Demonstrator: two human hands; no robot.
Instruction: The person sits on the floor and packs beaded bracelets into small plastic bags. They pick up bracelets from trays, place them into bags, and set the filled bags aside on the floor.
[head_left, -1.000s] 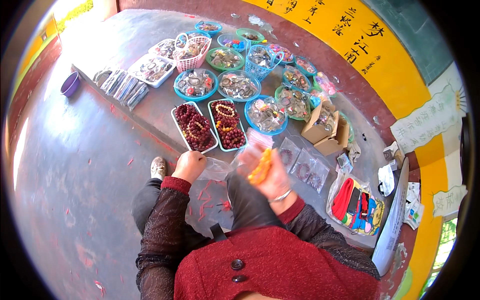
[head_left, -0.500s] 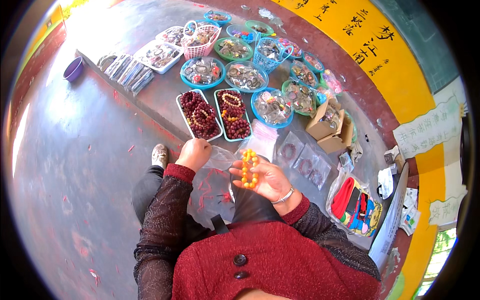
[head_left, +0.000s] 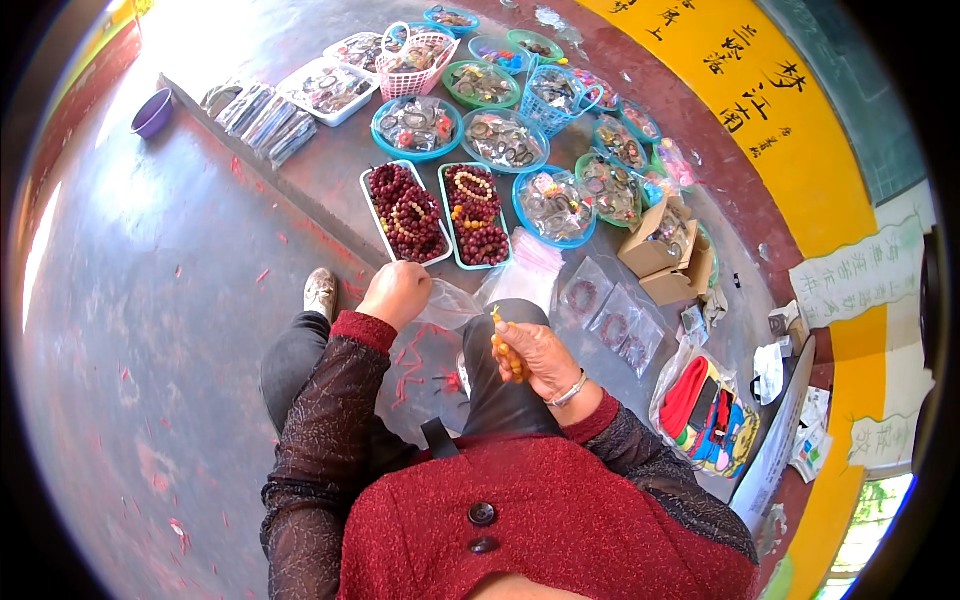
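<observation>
My right hand has its fingers clamped on a yellow bead bracelet, over my knee. My left hand pinches a clear plastic bag just beside it, near the bead trays.

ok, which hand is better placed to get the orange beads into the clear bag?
Right, likely. The right hand already holds the orange bead string, just beside the clear plastic bag. The left hand is pinching that bag, so it looks busy holding it.
</observation>
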